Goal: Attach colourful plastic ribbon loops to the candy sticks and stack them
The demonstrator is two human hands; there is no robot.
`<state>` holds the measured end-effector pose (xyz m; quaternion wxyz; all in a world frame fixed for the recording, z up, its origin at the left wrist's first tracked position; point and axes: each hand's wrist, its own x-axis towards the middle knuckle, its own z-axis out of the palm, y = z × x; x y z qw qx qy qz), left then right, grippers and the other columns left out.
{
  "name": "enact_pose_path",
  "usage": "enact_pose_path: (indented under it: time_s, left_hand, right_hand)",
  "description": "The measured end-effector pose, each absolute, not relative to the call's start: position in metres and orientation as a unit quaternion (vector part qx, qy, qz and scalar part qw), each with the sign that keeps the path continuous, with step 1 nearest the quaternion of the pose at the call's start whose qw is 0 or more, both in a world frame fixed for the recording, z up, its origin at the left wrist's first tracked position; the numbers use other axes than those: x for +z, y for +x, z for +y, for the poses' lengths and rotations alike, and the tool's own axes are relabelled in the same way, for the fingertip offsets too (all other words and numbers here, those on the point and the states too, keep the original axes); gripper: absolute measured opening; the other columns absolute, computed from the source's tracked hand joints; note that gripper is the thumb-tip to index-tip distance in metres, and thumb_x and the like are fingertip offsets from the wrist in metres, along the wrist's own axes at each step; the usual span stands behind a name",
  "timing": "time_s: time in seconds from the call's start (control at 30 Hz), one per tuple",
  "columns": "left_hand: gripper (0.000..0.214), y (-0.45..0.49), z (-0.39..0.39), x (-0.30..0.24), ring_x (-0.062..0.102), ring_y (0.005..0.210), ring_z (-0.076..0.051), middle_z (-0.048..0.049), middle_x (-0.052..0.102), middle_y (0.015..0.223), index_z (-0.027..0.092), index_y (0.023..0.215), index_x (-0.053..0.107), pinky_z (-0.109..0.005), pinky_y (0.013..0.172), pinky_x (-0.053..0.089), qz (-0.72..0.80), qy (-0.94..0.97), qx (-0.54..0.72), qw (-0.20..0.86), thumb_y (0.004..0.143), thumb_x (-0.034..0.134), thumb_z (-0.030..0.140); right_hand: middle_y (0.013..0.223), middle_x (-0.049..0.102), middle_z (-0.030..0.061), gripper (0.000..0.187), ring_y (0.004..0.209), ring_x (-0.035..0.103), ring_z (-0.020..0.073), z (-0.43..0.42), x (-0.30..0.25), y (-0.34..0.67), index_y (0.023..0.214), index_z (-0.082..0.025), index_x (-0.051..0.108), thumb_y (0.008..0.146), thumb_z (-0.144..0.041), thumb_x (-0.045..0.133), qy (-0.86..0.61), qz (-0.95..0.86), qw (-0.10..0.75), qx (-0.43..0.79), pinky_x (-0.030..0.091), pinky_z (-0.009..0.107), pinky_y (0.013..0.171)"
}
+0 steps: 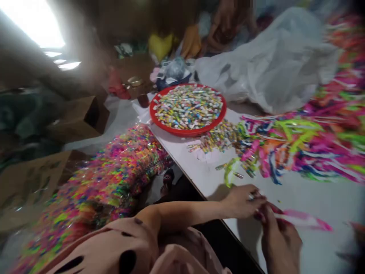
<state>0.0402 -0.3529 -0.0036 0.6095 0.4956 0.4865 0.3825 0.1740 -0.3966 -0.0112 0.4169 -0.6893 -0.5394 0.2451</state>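
The right hand [281, 233] pinches one pink-and-white strip [306, 219] above the worktop [322, 249]; the left hand [242, 199] meets its fingertips, grip too blurred to tell. Beyond sits one red tray [186, 133] heaped with uncountable small pieces [191, 106]; farther left, one cardboard box [37, 177] bears unreadable dark marks [47, 167].
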Motion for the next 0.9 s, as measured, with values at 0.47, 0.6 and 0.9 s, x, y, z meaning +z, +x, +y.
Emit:
enact_pose_path:
  time_s: [0.47,0.6,0.9]
  left_hand:
    - [0.035,0.006,-0.375,0.012,0.054,0.074,-0.015,-0.0034,0.063,0.078,0.018,0.106,0.066,-0.023,0.067,0.041,0.409,0.555,0.302,0.659,0.082,0.058,0.041]
    - [0.035,0.016,-0.377,0.016,0.055,0.07,-0.015,-0.0008,0.061,0.072,0.017,0.108,0.06,-0.024,0.066,0.042,0.412,0.561,0.287,0.658,0.081,0.059,0.039]
    - [0.028,0.022,-0.378,0.016,0.05,0.057,-0.01,-0.0005,0.063,0.069,0.018,0.1,0.058,-0.022,0.056,0.038,0.395,0.58,0.262,0.663,0.081,0.06,0.039]
  right_hand:
    - [0.081,0.069,0.0056,0.026,0.071,0.063,0.0178,-0.403,0.028,0.169,0.087,-0.017,0.069,0.076,-0.039,0.062,-0.677,-0.447,0.494,0.312,0.051,0.03,0.069]
    - [0.069,0.067,0.0029,0.022,0.066,0.06,0.016,-0.4,0.041,0.168,0.077,-0.016,0.07,0.074,-0.037,0.065,-0.65,-0.439,0.507,0.357,0.048,0.026,0.063]
    - [0.063,0.064,0.0,0.024,0.057,0.056,0.013,-0.405,0.024,0.17,0.079,-0.016,0.068,0.069,-0.039,0.069,-0.625,-0.344,0.558,0.422,0.045,0.024,0.054]
